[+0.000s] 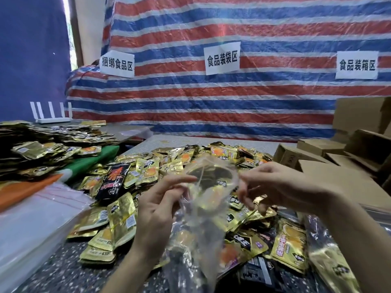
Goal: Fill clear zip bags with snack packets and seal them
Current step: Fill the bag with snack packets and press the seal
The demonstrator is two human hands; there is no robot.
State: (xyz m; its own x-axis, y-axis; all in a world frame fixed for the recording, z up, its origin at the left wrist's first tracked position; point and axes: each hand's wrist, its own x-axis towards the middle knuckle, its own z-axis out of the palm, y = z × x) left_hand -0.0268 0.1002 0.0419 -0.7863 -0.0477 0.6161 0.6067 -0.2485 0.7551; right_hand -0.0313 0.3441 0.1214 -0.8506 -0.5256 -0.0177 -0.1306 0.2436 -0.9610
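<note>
The left edge of the mouth of a clear zip bag (203, 210) is pinched by the curled fingers (179, 180) and thumb of the left hand (156, 206). The right edge is pinched by the bent fingers of the right hand (281, 187). The mouth is thus held apart between the two hands, raised above the table, and the rest of the bag hangs down and nearward between the wrists. Gold foil is seen through the film, but it cannot be told whether any of it lies inside the bag.

Beneath and around the hands a loose heap of gold snack packets (169, 166) is spread, from the near edge to the far side of the table. One black packet (114, 178) lies on the heap to the left of the left hand. The dark speckled tabletop (53, 275) is exposed at the near left. A stack of clear bags (31, 218) lies on it, just beside the heap.

Further left, more packets are piled on green and orange fabric (95, 163). A white router (53, 115) stands beyond them. Open cardboard boxes (338, 153) are crowded at the right. The far wall is covered by a red, white and blue striped tarpaulin (211, 102), on which three paper signs (222, 58) are fixed.
</note>
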